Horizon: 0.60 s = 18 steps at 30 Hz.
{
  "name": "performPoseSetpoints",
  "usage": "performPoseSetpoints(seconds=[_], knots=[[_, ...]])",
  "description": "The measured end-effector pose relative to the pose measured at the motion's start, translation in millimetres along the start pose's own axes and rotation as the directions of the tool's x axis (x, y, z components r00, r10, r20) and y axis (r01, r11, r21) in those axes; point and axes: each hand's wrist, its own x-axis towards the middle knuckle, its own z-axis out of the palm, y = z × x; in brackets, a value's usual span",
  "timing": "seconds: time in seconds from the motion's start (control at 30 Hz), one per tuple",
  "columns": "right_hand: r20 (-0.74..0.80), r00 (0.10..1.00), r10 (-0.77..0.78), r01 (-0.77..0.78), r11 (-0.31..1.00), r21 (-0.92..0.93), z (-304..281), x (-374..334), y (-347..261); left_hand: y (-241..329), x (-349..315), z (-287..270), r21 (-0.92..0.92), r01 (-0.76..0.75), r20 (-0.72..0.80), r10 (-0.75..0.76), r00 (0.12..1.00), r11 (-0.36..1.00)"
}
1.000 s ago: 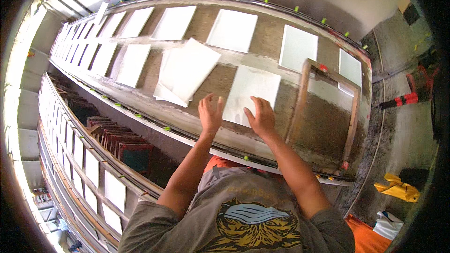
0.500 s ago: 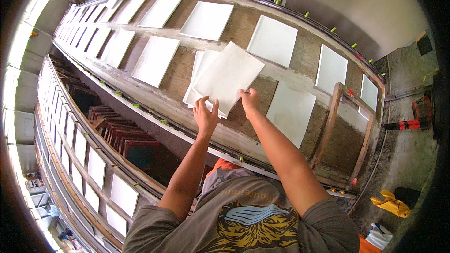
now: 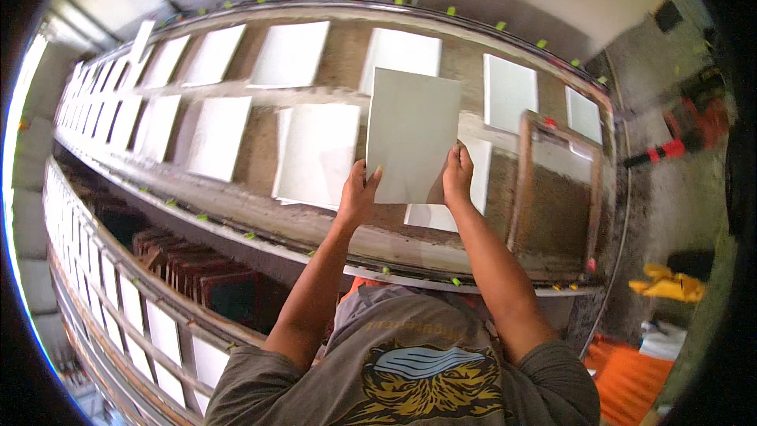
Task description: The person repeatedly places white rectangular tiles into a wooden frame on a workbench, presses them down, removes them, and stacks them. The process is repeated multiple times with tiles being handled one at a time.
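Observation:
A plain white rectangular sheet (image 3: 414, 136) is held up over the long table by both hands. My left hand (image 3: 359, 192) grips its lower left edge with the thumb on top. At the lower right edge my right hand (image 3: 457, 175) pinches it the same way. To the left, a loose stack of similar white sheets (image 3: 319, 146) lies on the table with its edges out of line. Partly hidden beneath the held sheet and my right hand is another white sheet (image 3: 432, 218) lying flat.
The long brown table (image 3: 260, 114) carries two rows of white sheets running to the far left. An empty wooden frame (image 3: 516, 189) lies at its right end. Green clips (image 3: 451, 11) line the table's edges. Dark frames (image 3: 229, 288) stand below, beside a second sheet-covered table (image 3: 165, 331).
The top sheet has been lifted off the stack and moved right, turning more upright. My left hand has closed on it, joining the right. The view has shifted slightly.

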Motion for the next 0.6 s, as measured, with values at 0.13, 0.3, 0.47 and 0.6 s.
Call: performPoseSetpoints(seconds=[0.13,0.3,0.47,0.6], knots=[[-0.186,0.974,-0.133,0.087,0.967,-0.238,-69,-2,10,13,-11,73,-0.069,0.061,0.036,-0.058,0.998,0.996],[-0.221,0.975,0.025,-0.065,0.982,-0.176,-148,2,26,38,-20,130,-0.014,-0.026,0.033,0.027,0.999,1.0],[-0.09,0.99,0.109,-0.119,0.987,-0.105,-112,-5,34,35,-29,101,0.066,0.065,-0.106,-0.058,0.993,0.996],[0.34,0.889,0.306,-0.348,0.935,0.068,-34,-30,33,-14,-55,19,0.038,-0.021,-0.462,0.036,0.886,0.999]])
